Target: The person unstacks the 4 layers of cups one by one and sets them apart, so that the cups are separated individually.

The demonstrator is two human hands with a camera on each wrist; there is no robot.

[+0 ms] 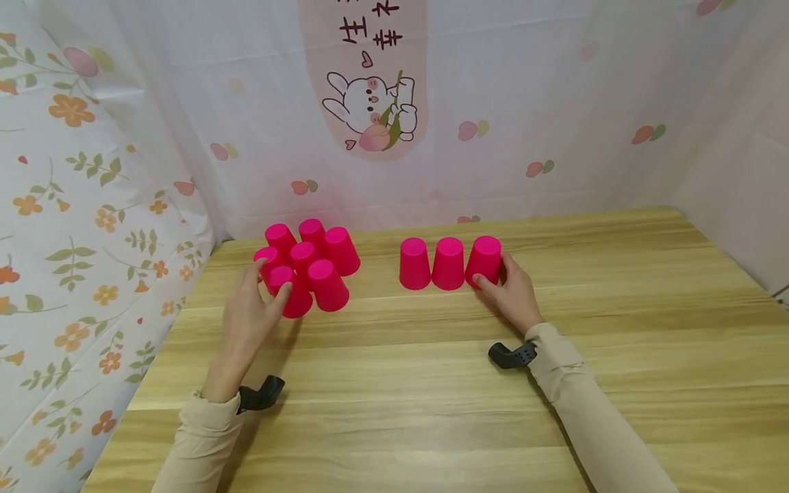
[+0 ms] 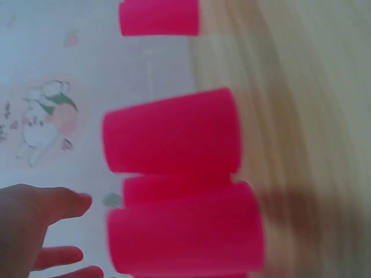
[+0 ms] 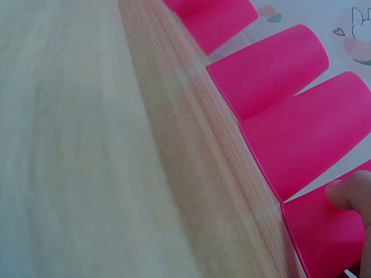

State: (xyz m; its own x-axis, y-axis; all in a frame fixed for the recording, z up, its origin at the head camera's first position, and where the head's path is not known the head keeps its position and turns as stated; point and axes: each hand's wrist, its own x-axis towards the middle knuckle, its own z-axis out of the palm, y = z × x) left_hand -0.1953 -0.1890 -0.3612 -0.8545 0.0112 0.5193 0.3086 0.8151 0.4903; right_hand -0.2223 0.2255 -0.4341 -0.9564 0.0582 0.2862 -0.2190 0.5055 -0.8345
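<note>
Three bright pink plastic cups stand upside down in a row at mid-table. My right hand [image 1: 513, 296] holds the rightmost cup [image 1: 484, 262], thumb on its front and fingers round its right side; the right wrist view shows the thumb [image 3: 348, 191] on the cup wall. The middle cup [image 1: 448, 264] and the left cup [image 1: 415, 264] stand beside it. My left hand [image 1: 249, 313] is spread over the front-left of a cluster of several more upturned pink cups, nearest the front cup [image 1: 294, 300]. In the left wrist view, a gap shows between its thumb [image 2: 69, 204] and the cups.
The wooden table [image 1: 394, 397] ends at the back against a white printed cloth [image 1: 542, 89]. A floral cloth [image 1: 92, 226] hangs along the left side. Within the cluster, another cup [image 1: 329, 285] stands at the front right. Dark wrist-camera mounts [image 1: 261, 395] sit on both wrists.
</note>
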